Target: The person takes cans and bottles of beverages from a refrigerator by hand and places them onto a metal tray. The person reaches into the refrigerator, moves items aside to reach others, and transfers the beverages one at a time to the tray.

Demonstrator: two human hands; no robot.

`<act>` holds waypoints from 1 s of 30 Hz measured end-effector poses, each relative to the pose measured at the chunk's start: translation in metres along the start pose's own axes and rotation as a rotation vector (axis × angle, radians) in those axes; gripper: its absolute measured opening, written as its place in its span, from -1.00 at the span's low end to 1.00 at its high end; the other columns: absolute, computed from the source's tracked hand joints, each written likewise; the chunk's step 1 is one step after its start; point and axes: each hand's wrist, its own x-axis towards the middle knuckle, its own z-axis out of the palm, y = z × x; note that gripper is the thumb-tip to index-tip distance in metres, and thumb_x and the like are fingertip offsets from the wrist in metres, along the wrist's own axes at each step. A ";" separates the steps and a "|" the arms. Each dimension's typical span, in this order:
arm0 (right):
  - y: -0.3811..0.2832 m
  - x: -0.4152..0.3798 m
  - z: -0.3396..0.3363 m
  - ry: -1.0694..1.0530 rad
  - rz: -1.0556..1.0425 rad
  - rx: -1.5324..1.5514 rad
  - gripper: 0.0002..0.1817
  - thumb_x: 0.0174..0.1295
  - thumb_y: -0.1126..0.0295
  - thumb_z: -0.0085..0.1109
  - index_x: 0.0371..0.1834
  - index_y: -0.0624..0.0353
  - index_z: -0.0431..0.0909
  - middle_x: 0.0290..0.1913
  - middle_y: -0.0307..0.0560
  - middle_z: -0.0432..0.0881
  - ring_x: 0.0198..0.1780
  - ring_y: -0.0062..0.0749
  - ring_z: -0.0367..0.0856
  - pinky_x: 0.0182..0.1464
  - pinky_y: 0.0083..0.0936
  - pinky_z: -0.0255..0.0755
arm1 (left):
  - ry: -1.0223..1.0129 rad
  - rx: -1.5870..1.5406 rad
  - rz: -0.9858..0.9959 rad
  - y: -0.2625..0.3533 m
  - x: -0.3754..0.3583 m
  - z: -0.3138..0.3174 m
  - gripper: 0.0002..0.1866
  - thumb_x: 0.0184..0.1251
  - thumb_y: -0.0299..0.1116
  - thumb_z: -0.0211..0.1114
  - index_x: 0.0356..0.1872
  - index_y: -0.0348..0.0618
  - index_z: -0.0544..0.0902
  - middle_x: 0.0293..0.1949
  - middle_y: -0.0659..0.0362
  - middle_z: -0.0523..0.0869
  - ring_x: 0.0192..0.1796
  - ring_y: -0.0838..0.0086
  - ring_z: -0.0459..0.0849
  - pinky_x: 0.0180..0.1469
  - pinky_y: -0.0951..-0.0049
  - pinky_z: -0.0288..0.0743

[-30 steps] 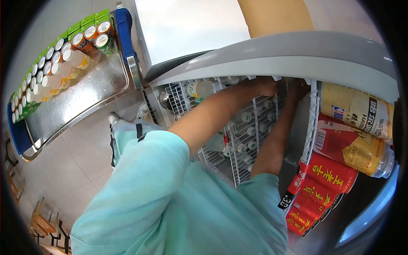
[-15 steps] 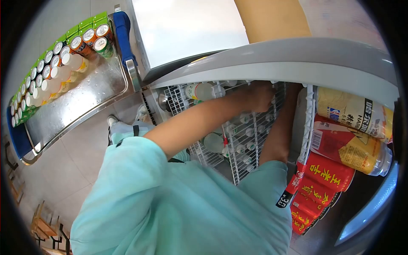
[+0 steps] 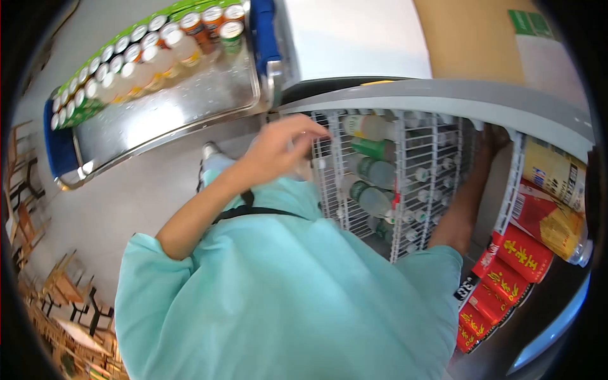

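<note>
My left hand (image 3: 278, 151) is raised at the left edge of the wire shelves (image 3: 401, 190), thumb and fingers apart, with nothing visible between them. It is slightly blurred. Deep at the right side of the shelves is my right hand (image 3: 495, 140), in shadow near the cooler's top rim (image 3: 443, 90), its fingers hidden. Between the two hands, the racks hold a yellow-labelled bottle (image 3: 366, 126), a green-labelled bottle (image 3: 370, 147) and several pale bottles (image 3: 373, 171) lying on their sides in this view.
A metal tray cart (image 3: 171, 107) with several cans (image 3: 212, 16) and cloudy bottles (image 3: 183, 47) stands at the upper left. Red cans (image 3: 522, 253) and larger bottles (image 3: 554, 171) line the right-hand rack. Wooden chairs (image 3: 63, 285) are at the lower left.
My left hand has come out of the shelves toward the left and its fingers have spread. The view has shifted, and more bottles show on the racks. My right hand remains deep inside.
</note>
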 end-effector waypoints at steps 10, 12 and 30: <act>-0.013 -0.128 -0.041 -0.314 0.225 -0.022 -0.39 0.38 0.35 0.27 0.47 0.30 0.40 0.34 0.08 0.54 0.32 -0.20 0.54 0.34 -0.30 0.45 | 0.677 0.117 -0.954 -0.244 -0.337 -0.185 -0.65 0.59 -0.16 0.16 0.18 -0.13 0.65 -0.02 0.15 0.77 -0.11 0.42 0.75 -0.14 0.44 0.58; -0.041 -0.173 -0.042 -0.356 0.155 -0.112 -0.49 0.42 0.33 0.23 0.38 0.32 0.50 0.33 0.06 0.57 0.28 -0.24 0.58 0.32 -0.31 0.45 | 0.689 -0.004 -1.197 -0.255 -0.402 -0.184 -0.66 0.57 -0.14 0.15 0.15 -0.09 0.65 -0.09 0.18 0.76 -0.19 0.44 0.74 -0.22 0.43 0.59; -0.215 -0.499 0.131 -0.741 -0.217 0.039 -0.82 0.42 0.48 0.21 0.02 0.24 0.69 -0.04 -0.11 0.69 -0.10 -0.43 0.66 0.02 -0.48 0.53 | 0.500 0.245 -0.696 -0.253 -0.283 -0.231 -0.62 0.55 -0.14 0.17 0.09 -0.24 0.69 0.00 -0.15 0.78 0.09 -0.05 0.75 0.14 0.15 0.60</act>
